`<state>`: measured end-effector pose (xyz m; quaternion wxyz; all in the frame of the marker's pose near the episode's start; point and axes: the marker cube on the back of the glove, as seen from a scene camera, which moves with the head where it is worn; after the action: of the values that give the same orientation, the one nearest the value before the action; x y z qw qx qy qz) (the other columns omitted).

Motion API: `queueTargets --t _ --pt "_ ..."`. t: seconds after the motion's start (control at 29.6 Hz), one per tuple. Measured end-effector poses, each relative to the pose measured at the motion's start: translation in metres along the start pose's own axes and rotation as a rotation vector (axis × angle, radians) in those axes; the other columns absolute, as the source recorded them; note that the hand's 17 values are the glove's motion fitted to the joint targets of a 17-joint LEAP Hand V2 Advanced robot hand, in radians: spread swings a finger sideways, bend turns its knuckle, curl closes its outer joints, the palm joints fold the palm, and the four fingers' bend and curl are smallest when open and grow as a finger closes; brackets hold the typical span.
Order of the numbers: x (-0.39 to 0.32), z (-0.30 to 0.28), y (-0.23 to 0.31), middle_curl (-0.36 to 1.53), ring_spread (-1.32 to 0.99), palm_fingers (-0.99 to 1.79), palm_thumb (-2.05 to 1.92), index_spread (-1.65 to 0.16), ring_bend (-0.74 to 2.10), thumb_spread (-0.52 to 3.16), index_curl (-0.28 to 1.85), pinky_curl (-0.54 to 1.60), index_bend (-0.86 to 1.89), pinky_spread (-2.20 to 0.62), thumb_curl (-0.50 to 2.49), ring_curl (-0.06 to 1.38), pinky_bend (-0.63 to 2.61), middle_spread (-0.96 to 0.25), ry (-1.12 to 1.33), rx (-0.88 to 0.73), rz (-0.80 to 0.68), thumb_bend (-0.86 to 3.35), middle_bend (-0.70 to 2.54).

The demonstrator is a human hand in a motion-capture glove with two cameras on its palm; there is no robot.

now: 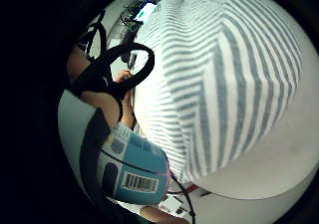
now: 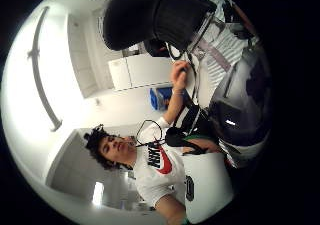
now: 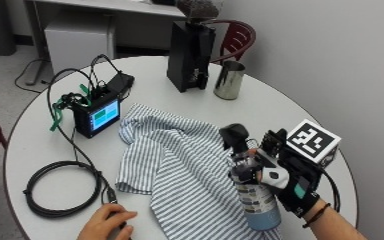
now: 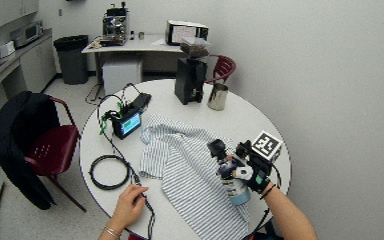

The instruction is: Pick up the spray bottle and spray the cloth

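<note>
A striped blue-and-white cloth (image 3: 179, 170) lies spread over the middle of the round white table (image 3: 39, 145). My gloved right hand (image 3: 282, 182) grips a spray bottle (image 3: 252, 195) with a blue base and a black nozzle head, upright at the cloth's right edge. The nozzle (image 3: 234, 135) points toward the cloth. In the little finger side palm view the bottle's label (image 1: 132, 171) sits close beside the cloth (image 1: 219, 79). The wide outside view shows the same hand (image 4: 255, 175) round the bottle (image 4: 232, 182) above the cloth (image 4: 179, 165).
A small screen device (image 3: 99, 112) with cables stands left of the cloth. A coiled black cable (image 3: 62, 187) lies at the front left, near a bare left hand (image 3: 105, 222) resting on the table. A black grinder (image 3: 189, 55) and a steel cup (image 3: 228, 80) stand at the back.
</note>
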<state>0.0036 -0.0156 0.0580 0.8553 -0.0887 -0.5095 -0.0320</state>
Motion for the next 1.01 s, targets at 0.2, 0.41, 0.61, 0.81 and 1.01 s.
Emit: queueTargets --t 0.2,0.41,0.61,0.81,1.01 --pt "-0.042 0.026 -0.025 0.48 -0.07 0.93 0.86 -0.19 0.66 0.77 0.13 0.39 0.07 -0.05 0.71 0.44 0.49 -0.05 -0.031 0.089 -0.098 -0.02 0.33" --pt "-0.097 0.066 -0.077 0.48 -0.08 0.89 0.89 -0.22 0.64 0.83 0.12 0.38 0.06 -0.05 0.70 0.43 0.47 -0.06 0.011 0.152 -0.223 -0.01 0.33" --pt "-0.098 0.096 -0.137 0.47 -0.08 0.88 0.90 -0.24 0.62 0.87 0.12 0.39 0.06 -0.05 0.68 0.42 0.47 -0.07 0.060 0.214 -0.244 -0.02 0.33" --pt "-0.051 0.117 -0.192 0.46 -0.10 0.90 0.90 -0.27 0.59 0.88 0.13 0.40 0.08 -0.07 0.66 0.41 0.49 -0.10 0.118 0.275 -0.172 -0.02 0.31" --pt "-0.010 0.124 -0.203 0.45 -0.12 0.87 0.91 -0.29 0.55 0.89 0.14 0.41 0.08 -0.09 0.64 0.41 0.49 -0.12 0.184 0.265 -0.108 -0.03 0.30"
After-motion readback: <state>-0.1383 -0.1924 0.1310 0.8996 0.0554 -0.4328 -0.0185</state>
